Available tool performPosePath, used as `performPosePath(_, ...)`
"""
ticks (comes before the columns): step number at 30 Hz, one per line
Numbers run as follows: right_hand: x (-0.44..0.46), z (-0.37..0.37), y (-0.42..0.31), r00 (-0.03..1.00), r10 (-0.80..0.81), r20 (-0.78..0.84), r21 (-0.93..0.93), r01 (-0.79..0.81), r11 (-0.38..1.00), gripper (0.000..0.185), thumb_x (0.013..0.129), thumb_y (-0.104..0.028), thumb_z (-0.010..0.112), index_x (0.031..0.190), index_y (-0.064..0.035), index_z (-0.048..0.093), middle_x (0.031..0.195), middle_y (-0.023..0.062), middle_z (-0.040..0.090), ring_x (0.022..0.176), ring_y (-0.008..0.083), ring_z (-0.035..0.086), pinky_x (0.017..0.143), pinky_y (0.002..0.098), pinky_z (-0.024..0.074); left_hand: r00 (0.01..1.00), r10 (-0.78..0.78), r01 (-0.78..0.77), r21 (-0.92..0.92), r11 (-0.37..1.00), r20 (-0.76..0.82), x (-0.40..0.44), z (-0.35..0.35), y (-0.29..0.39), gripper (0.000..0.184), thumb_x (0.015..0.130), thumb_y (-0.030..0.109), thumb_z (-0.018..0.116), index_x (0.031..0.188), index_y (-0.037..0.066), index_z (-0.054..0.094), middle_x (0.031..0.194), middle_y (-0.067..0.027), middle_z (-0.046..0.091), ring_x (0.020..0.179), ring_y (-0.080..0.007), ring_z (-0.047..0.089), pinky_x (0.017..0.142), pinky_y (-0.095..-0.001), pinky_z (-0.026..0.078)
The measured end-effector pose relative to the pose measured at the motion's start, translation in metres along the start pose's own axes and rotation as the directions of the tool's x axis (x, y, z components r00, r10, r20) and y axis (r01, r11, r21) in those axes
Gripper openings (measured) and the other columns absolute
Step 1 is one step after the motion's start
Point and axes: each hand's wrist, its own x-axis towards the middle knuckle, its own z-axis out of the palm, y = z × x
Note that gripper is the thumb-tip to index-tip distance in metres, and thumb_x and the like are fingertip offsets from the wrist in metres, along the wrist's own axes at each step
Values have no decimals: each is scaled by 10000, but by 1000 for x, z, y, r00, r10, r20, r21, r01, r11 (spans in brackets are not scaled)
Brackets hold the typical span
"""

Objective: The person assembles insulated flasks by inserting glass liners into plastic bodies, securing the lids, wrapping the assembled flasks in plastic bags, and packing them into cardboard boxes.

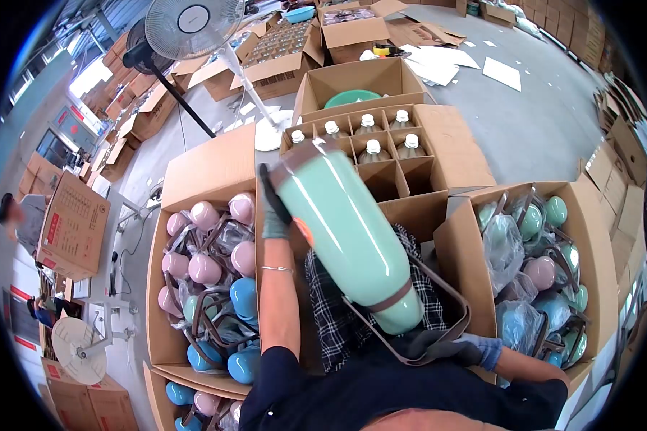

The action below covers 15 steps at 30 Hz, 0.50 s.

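Observation:
A mint-green thermos flask (pixel 349 230) with a brown band lies tilted across my lap, its brown-rimmed end up and away from me. My left hand (pixel 274 205), in a dark glove, grips its side near that rim; part of the fingers is behind the flask. My right hand (pixel 453 350), also gloved, is closed around the brown handle (pixel 449 287) near the narrower green end. Just beyond the flask stands a divided carton (pixel 456 154) with several white-capped clear bottles (pixel 373 151) in its compartments.
To the left, an open carton (pixel 162 337) holds pink and blue flasks with brown handles. At right, another carton (pixel 600 287) holds flasks, some in plastic wrap. A standing fan (pixel 194 25) rises behind. A person (pixel 25 215) is at a large carton (pixel 72 226) far left.

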Motion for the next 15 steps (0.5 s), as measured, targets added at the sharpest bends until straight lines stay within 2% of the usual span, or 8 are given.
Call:
performPosePath(1, 8, -1, -8, 998, -34, 47, -112, 39, 993, 430, 858, -246, 647, 1177, 22, 539, 1144, 134, 593, 1067, 209, 564, 944, 329, 431, 974, -113, 140, -133, 981, 196, 15, -16, -17, 641, 904, 613, 418, 1169, 49, 568, 1101, -105, 626, 986, -226, 616, 882, -345, 504)
performPosePath(7, 86, 1, -110, 938, -60, 342, -642, 280, 714, 429, 884, -229, 627, 1235, 1, 541, 1199, 128, 604, 1106, 205, 574, 979, 330, 426, 926, -286, 313, -75, 947, 245, -23, 24, -47, 613, 929, 571, 419, 1129, 16, 585, 1010, -99, 646, 928, -213, 633, 838, -322, 536)
performPosePath(8, 96, 3, -148, 932, 13, 361, -712, 267, 650, 424, 887, -227, 622, 1247, -20, 537, 1202, 139, 602, 1086, 220, 589, 965, 340, 439, 979, -128, 120, 59, 991, 161, -11, -2, -84, 658, 929, 568, 414, 1198, -19, 541, 1094, -132, 629, 943, -228, 629, 868, -331, 524)
performPosePath(10, 113, -14, -185, 824, -450, 344, -753, 529, 392, 482, 855, -250, 628, 1265, -35, 497, 1173, 171, 588, 1074, 286, 589, 957, 380, 447, 917, -335, 397, -426, 813, 215, -31, 10, -75, 681, 938, 559, 390, 1247, -40, 489, 1159, -165, 595, 972, -242, 610, 869, -353, 512)
performPosePath(11, 135, -21, -194, 659, -696, 284, -879, 469, 84, 467, 828, -261, 654, 1227, -53, 531, 1118, 154, 604, 1029, 290, 599, 930, 393, 454, 931, -263, 339, -331, 880, 254, -16, 6, -76, 671, 939, 558, 386, 1236, -34, 497, 1151, -163, 597, 978, -245, 605, 868, -361, 509)
performPosePath(13, 187, -13, -220, 361, -901, 242, -963, 203, -177, 429, 776, -304, 696, 1128, -82, 594, 1025, 123, 621, 934, 300, 609, 874, 410, 464, 933, -147, 202, -138, 970, 329, 18, -30, -92, 653, 941, 556, 379, 1216, -22, 512, 1135, -159, 601, 992, -250, 595, 866, -376, 503)
performPosePath(14, 208, -7, -235, 311, -927, 209, -976, 122, -179, 410, 751, -336, 714, 1068, -93, 622, 988, 109, 623, 884, 306, 608, 846, 413, 466, 925, -94, 122, -51, 991, 369, 35, -51, -105, 644, 942, 555, 376, 1206, -15, 519, 1126, -157, 603, 999, -253, 591, 865, -383, 501)
performPosePath(15, 228, -13, -231, 431, -892, 140, -987, 131, -91, 371, 720, -322, 728, 996, -93, 634, 999, 105, 624, 897, 325, 599, 825, 422, 462, 911, -48, 38, 31, 999, 410, 51, -71, -118, 636, 943, 554, 373, 1195, -9, 527, 1118, -155, 605, 1006, -256, 586, 864, -391, 498)
